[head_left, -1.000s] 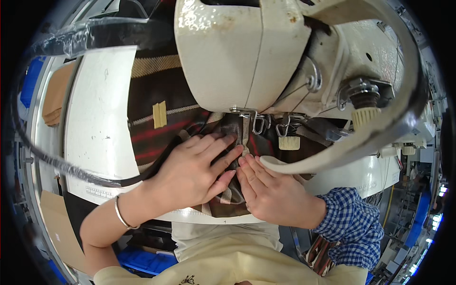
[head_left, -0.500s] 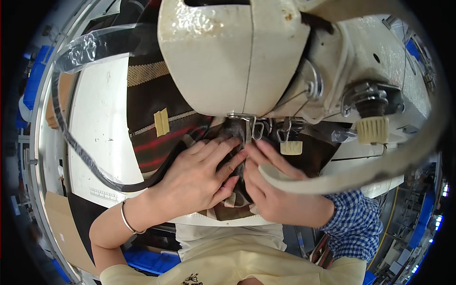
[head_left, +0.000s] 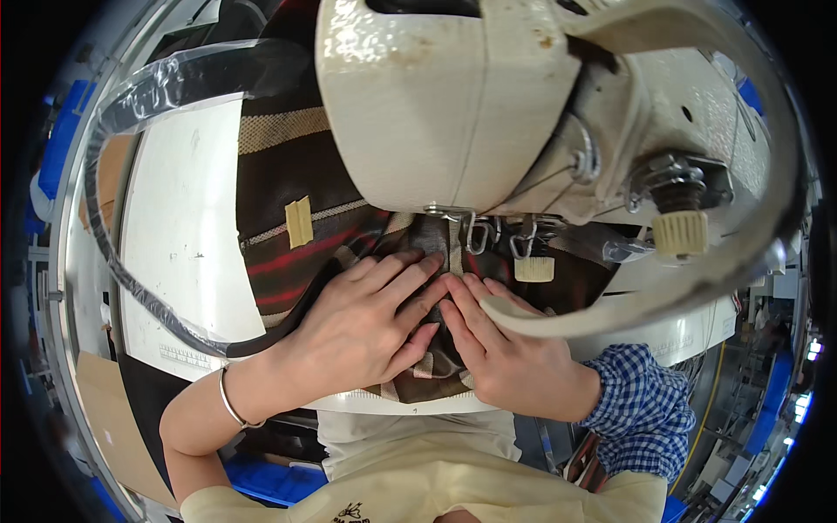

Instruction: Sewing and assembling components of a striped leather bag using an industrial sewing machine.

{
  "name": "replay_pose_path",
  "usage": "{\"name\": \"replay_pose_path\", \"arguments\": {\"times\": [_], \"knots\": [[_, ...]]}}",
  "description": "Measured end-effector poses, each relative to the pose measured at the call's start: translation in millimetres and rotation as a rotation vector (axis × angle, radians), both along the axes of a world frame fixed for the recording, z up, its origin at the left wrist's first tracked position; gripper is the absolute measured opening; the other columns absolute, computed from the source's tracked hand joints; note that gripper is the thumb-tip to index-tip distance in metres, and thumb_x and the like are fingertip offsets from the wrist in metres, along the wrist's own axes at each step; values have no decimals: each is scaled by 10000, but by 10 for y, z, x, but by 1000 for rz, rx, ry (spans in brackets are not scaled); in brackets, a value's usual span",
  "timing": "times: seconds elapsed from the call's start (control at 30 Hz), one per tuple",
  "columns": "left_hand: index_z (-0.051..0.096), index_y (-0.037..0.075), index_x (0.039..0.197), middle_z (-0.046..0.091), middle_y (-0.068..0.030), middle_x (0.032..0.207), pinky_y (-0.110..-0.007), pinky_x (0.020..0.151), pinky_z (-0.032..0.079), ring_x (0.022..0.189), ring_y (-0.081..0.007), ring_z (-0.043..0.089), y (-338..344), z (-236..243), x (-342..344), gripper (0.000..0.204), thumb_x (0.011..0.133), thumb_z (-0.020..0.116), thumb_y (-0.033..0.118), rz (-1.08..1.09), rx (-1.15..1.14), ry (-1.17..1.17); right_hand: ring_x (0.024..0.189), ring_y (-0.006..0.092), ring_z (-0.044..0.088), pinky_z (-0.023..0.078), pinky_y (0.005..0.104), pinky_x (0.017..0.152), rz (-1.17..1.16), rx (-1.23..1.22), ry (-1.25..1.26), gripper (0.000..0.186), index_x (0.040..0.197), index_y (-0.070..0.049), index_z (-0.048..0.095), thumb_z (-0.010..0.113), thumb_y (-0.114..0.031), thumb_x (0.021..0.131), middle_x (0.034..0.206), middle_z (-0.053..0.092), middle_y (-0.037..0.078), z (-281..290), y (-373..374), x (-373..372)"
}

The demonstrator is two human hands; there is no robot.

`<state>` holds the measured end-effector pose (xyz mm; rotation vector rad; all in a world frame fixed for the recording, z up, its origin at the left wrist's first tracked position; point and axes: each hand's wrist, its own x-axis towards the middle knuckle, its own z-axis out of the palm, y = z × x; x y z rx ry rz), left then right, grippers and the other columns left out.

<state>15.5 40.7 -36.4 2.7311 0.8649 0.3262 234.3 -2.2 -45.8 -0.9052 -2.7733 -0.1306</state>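
My left hand (head_left: 370, 322) lies on dark brown striped fabric (head_left: 279, 253), fingers spread toward a narrow pale strip (head_left: 453, 248) in bunched glossy material. My right hand (head_left: 510, 357) rests just right of it with fingers stretched onto that fabric, index fingertips of both hands almost touching below the metal presser parts (head_left: 478, 231). Above them is a worn cream sewing machine head (head_left: 427, 105). A piece of yellow tape (head_left: 299, 220) sits on the fabric. Part of my right hand is behind the machine's curved pale arm (head_left: 610, 318).
A plastic-wrapped dark band (head_left: 118, 261) loops over the white table (head_left: 174, 192) at left. Cardboard (head_left: 109, 418) and blue bins (head_left: 261, 479) are at lower left. A ribbed cream knob (head_left: 678, 233) juts from the machine at right.
My right hand reached further up around half a second ago and has drawn back slightly, its fingers again beside the left hand's. My left hand stays pressed on the fabric.
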Motion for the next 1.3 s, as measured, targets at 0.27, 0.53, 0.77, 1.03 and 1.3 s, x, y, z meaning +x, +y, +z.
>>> {"name": "replay_pose_path", "arguments": {"times": [0.27, 0.53, 0.77, 1.03, 1.3], "knots": [[659, -51, 1138, 606, -160, 1158, -380, 844, 484, 1023, -300, 563, 19, 14, -55, 415, 827, 657, 224, 2, -14, -73, 1075, 351, 644, 481, 398, 976, 17, 12, -81, 406, 1039, 126, 665, 581, -152, 754, 1137, 653, 287, 51, 8, -64], [670, -37, 1121, 607, -133, 1100, -368, 821, 488, 964, -277, 563, 164, -22, -16, 397, 830, 652, 232, -15, 34, -58, 1048, 328, 634, 494, 380, 936, -30, -71, -33, 481, 1088, 127, 639, 587, -148, 696, 1138, 639, 270, 40, 105, -26], [682, -27, 1111, 609, -136, 1114, -365, 832, 492, 973, -282, 578, 315, -109, 12, 371, 838, 647, 221, -52, 86, -132, 970, 263, 625, 490, 338, 825, -65, -41, 10, 463, 1101, 80, 664, 625, -185, 723, 1120, 656, 187, -42, 203, 30], [680, -18, 1117, 610, -131, 1082, -385, 832, 490, 962, -290, 585, 361, -37, -6, 341, 874, 623, 213, -49, 82, -124, 901, 251, 653, 496, 382, 791, -220, -104, -95, 650, 1189, 39, 613, 724, -276, 631, 1119, 630, 166, 310, 258, 324], [595, -36, 1255, 596, -224, 1286, -440, 1013, 439, 1176, -369, 570, 233, 25, -139, 607, 901, 620, 456, -43, -16, -49, 671, 197, 653, 461, 297, 601, -271, 23, -479, 433, 1045, 91, 676, 650, -163, 695, 831, 692, 163, 268, -445, 368]]}}
